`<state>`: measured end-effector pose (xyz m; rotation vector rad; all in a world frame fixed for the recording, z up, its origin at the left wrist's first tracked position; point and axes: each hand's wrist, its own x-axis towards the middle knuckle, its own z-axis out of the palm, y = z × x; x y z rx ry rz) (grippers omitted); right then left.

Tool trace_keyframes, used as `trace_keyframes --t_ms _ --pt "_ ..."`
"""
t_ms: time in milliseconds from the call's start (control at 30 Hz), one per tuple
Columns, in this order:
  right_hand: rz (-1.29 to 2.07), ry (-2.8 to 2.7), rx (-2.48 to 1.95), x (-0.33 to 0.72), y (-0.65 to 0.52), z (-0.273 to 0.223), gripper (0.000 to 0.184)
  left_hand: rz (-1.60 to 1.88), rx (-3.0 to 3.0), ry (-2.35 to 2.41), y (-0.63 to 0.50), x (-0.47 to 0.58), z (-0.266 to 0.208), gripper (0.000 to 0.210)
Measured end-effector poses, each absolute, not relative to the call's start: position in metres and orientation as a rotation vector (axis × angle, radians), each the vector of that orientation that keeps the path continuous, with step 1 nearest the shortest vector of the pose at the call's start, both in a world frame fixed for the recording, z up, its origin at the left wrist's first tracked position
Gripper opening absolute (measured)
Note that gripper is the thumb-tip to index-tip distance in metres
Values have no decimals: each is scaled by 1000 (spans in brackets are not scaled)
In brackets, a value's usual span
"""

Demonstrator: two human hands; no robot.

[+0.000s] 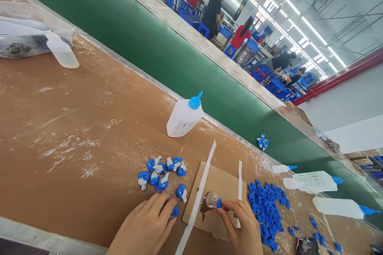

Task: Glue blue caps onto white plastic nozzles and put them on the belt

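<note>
My right hand pinches a small blue plastic piece between thumb and fingertips. The piece touches a small round translucent cup on a cardboard sheet, with a dark wet-looking stain beside it. To the left, my left hand is closed around another blue piece, mostly covered by the fingers. Just beyond it lie several blue-and-white plastic parts in a loose group. A heap of plain blue pieces spreads to the right of my right hand.
A white squeeze bottle with a blue nozzle stands behind the cardboard. More bottles lie at the right, near a green conveyor belt. White tape strips cross the cardboard. A plastic bag sits far left. People work in the background.
</note>
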<state>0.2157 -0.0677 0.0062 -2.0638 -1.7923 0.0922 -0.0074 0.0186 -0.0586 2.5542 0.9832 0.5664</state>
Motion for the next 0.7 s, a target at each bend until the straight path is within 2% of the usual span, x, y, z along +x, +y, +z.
trace_keyframes --t_ms 167,333,467,533,700 --pt "98 -1662 -2096 214 -72 6 24 711 2327 830 16 -1 -55 31" --pt "136 -1592 -2092 210 -74 3 24 673 1528 670 14 4 -51 23" --pt "138 -1526 -2079 213 -74 2 24 434 804 575 7 16 -61 53" --pt "152 -1482 -2072 215 -76 4 22 386 547 551 4 24 -63 59" --pt "339 -1339 -1873 210 -87 6 13 402 308 587 2 40 -43 50"
